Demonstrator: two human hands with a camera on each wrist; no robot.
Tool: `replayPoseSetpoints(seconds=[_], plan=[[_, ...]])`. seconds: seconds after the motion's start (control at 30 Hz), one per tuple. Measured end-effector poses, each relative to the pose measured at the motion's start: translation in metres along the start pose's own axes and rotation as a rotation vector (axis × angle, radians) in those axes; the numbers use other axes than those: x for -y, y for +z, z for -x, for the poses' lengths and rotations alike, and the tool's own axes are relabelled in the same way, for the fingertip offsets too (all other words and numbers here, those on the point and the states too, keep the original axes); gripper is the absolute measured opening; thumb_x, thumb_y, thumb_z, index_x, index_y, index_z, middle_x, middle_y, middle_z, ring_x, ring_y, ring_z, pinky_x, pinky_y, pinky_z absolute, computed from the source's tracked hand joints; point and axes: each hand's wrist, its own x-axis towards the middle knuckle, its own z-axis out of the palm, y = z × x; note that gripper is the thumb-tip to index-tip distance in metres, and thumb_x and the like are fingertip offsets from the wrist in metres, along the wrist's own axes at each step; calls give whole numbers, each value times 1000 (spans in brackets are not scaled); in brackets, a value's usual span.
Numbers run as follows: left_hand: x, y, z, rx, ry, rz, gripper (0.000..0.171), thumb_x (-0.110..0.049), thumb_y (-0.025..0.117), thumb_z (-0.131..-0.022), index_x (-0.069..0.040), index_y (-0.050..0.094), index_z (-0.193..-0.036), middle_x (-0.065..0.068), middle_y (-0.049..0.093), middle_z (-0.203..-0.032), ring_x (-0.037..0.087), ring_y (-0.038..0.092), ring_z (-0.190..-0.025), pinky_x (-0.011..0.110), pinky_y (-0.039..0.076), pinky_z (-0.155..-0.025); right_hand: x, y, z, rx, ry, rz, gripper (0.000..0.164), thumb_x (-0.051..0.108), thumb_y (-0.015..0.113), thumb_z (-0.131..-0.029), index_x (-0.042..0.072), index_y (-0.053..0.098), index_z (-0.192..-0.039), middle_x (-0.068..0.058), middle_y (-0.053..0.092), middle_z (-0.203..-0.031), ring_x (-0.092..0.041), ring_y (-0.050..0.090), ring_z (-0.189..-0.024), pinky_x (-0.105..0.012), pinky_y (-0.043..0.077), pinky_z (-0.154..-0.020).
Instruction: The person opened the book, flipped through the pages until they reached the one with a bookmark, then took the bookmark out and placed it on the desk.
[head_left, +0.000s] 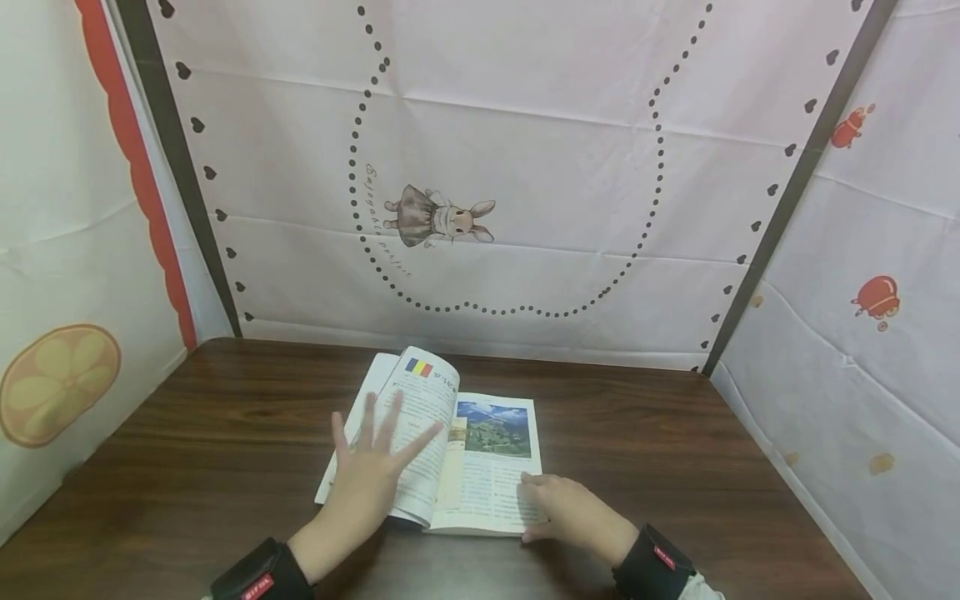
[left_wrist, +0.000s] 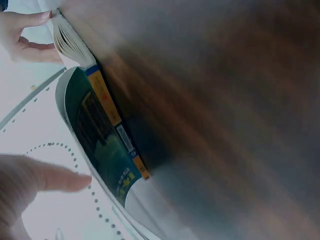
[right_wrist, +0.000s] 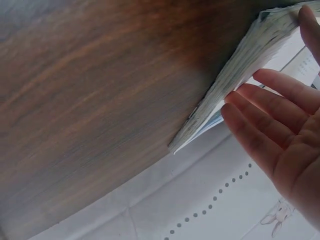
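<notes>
An open paperback book (head_left: 487,500) lies on the table, with a landscape photo on its right page and a small blue, yellow and red flag on the left page (head_left: 431,396). My left hand (head_left: 366,487) rests on the left pages with straight, spread fingers. Those pages curve up near the spine. At the book's right edge, my right hand (head_left: 570,510) touches the page with its fingers extended, the thumb by the lower corner. The left wrist view shows the green cover (left_wrist: 90,125) and orange spine (left_wrist: 103,95); the right wrist view shows the page edges (right_wrist: 230,70).
The dark brown wooden table (head_left: 637,425) reaches back to a white cloth wall (head_left: 510,167) printed with dots, hearts and a rabbit. Cloth side walls (head_left: 847,250) stand at both sides. Each wrist wears a black band (head_left: 652,560).
</notes>
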Motion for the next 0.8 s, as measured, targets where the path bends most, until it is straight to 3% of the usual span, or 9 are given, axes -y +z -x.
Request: replayPoseSetpoints(seconds=[0.07, 0.13, 0.2, 0.27, 0.4, 0.53, 0.67, 0.8], plan=[[0, 0, 0, 73, 126, 18, 77, 10, 64, -62, -29, 51, -127, 19, 31, -144, 46, 13, -129, 78, 21, -92, 0, 1, 0, -2, 4, 6, 52, 42, 71, -65, 8, 62, -104, -17, 61, -119, -25, 57, -103, -40, 53, -84], [-1, -1, 1, 202, 213, 64, 66, 7, 61, -68, -25, 54, -124, 14, 37, -143, 42, 18, -130, 74, 24, -95, -1, 1, 1, -8, 3, 14, 54, 42, 71, -65, 8, 61, -105, -17, 61, -119, -26, 57, -103, -40, 53, -84], [-2, -3, 3, 333, 231, 139, 58, 6, 59, -73, -21, 55, -123, 13, 40, -141, 39, 22, -130, 72, 25, -97, -3, 3, 2, -21, -7, 35, 55, 41, 71, -65, 7, 61, -107, -16, 62, -118, -25, 57, -102, -39, 53, -83], [-3, -5, 5, 419, 206, 182, 52, 4, 56, -76, -18, 55, -123, 14, 42, -140, 38, 25, -128, 73, 26, -95, -5, 4, 2, -32, -9, 58, 55, 39, 71, -67, 6, 60, -109, -16, 62, -118, -25, 58, -101, -38, 53, -82], [-4, -8, 8, 440, 144, 259, 45, -2, 57, -80, -16, 56, -122, 17, 47, -135, 42, 32, -123, 76, 30, -88, -10, 4, 3, -44, -11, 73, 52, 35, 72, -69, 5, 61, -110, -15, 63, -117, -24, 58, -101, -37, 54, -82], [-3, -9, 10, 449, 119, 311, 40, -18, 59, -83, -14, 55, -123, 19, 46, -135, 44, 33, -122, 77, 32, -85, -10, 2, 2, -38, -17, 37, 53, 35, 72, -68, 4, 61, -109, -16, 64, -114, -23, 60, -97, -37, 54, -80], [-1, -9, 10, 494, 97, 356, 55, -29, 68, -74, -14, 54, -124, 20, 44, -137, 46, 30, -123, 79, 28, -85, -7, 0, 0, -18, -14, 43, 54, 35, 73, -68, 1, 61, -108, -15, 70, -101, -17, 63, -82, -32, 56, -69], [1, -7, 10, 497, 101, 353, 60, -23, 73, -67, -13, 54, -123, 20, 45, -136, 45, 31, -122, 78, 30, -84, -5, -5, -3, 22, 4, 1, 41, 36, 71, -70, 5, 67, -97, -6, 72, -81, -6, 57, -63, -28, 53, -57]])
